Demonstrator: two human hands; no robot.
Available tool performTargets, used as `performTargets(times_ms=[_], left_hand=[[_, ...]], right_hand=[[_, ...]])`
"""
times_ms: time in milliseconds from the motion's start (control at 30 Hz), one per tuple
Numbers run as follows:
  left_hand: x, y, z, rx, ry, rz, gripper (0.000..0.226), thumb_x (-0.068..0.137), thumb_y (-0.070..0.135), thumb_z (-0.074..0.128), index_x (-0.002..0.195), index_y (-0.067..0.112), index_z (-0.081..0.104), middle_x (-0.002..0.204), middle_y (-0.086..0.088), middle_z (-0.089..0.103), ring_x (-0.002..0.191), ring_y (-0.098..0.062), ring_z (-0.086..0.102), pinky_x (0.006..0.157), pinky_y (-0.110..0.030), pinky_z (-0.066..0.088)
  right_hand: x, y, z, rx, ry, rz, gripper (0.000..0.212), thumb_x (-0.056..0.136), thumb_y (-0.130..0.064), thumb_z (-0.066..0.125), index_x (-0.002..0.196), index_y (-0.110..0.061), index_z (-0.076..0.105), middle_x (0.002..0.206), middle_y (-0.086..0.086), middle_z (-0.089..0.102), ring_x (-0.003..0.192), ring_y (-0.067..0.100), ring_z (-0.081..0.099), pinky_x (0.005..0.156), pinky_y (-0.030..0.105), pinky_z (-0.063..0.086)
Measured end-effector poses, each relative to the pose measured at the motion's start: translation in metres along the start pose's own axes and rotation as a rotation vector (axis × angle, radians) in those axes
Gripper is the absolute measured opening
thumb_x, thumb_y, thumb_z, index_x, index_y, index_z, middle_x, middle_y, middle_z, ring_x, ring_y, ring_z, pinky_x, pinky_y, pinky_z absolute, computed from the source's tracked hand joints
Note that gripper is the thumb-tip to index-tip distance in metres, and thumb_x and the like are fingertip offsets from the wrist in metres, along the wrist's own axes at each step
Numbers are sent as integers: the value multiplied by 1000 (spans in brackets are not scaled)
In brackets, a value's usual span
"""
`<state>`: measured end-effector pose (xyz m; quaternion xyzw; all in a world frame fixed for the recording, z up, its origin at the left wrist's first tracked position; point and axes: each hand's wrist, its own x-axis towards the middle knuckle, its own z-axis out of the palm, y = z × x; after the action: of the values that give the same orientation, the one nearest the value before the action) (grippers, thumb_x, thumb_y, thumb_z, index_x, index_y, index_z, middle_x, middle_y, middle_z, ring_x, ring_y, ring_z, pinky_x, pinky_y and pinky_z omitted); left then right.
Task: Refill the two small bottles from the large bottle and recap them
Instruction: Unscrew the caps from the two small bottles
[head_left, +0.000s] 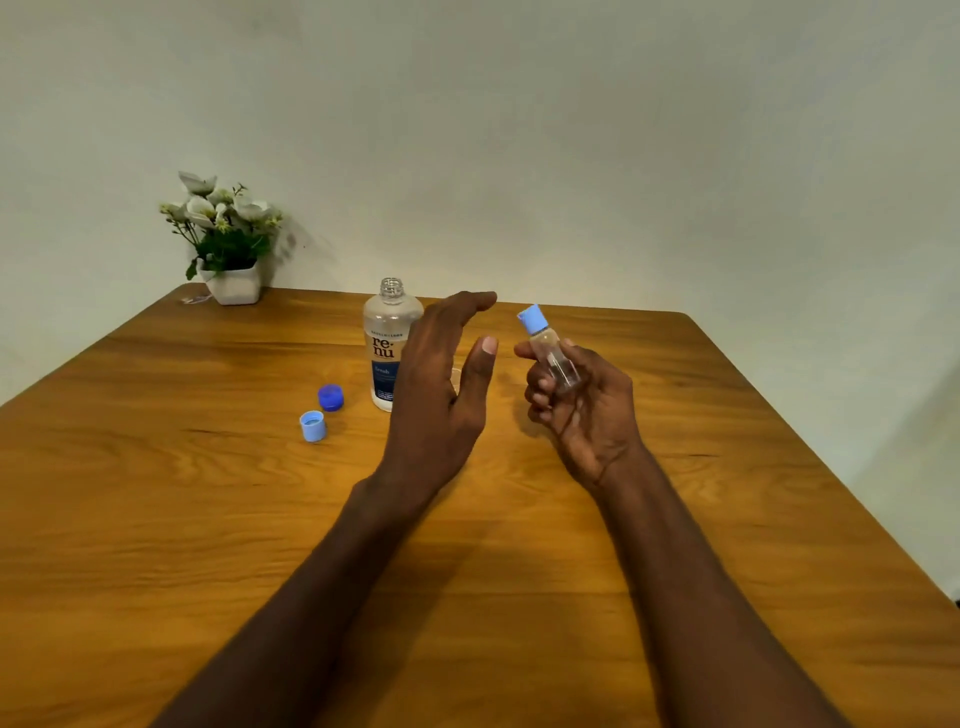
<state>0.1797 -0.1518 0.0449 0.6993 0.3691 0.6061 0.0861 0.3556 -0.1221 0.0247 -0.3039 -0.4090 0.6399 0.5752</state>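
Head view: our right hand (582, 400) grips capped small bottle (553, 356), tilted, light blue cap (533, 318) on. Our left hand (441, 379) hangs released, fingers straight, just beside it, holding nothing. Large bottle (387, 343) stands uncapped just behind left hand; dark blue cap (331, 398) and loose light blue cap (313, 426) lie on worktop (675, 519) to left of left hand. Second small bottle hidden, perhaps behind left hand; we cannot tell. We judge this one finished: check cap tight, set upright clear of large bottle, then fetch loose cap.
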Motion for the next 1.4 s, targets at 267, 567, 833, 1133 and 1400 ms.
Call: performTargets(times_ms=[267,567,833,1133,1400], left_hand=[[2,-1,-3,-141,-136,46,31,103,14,64,134,10,66,119,0,68,109,-14,65,84,-33,55],[4,-8,-6,-346,-47,-178,25,96,4,69,119,12,76,111,-1,79,105,-22,75,92,-43,62],[-1,-5,6,-310,144,-213,19,96,3,70,113,4,78,103,-5,79,97,-20,76,84,-39,64],[7,4,-1,-584,104,-379,41,102,25,59,136,1,63,124,-11,75,113,-23,74,86,-35,64],[8,-6,0,-462,121,-385,35,100,16,69,134,8,64,109,-11,77,99,-24,76,91,-48,62]], right_hand=[[-16,-5,20,-1,-157,124,56,102,-51,45,73,-6,63,40,-9,29,33,6,26,46,25,15],[-14,6,34,-78,-123,109,55,106,-51,46,76,-8,63,45,-6,31,34,6,24,39,19,23],[-15,14,45,-233,12,-78,52,106,-47,50,75,-7,64,47,-3,39,40,9,28,47,25,22],[-12,16,47,-153,109,-127,55,107,-50,45,74,-10,65,46,-4,34,38,9,26,45,22,25],[-7,12,40,-65,113,-122,53,106,-50,46,78,-9,64,47,-4,30,36,7,25,44,23,23]])
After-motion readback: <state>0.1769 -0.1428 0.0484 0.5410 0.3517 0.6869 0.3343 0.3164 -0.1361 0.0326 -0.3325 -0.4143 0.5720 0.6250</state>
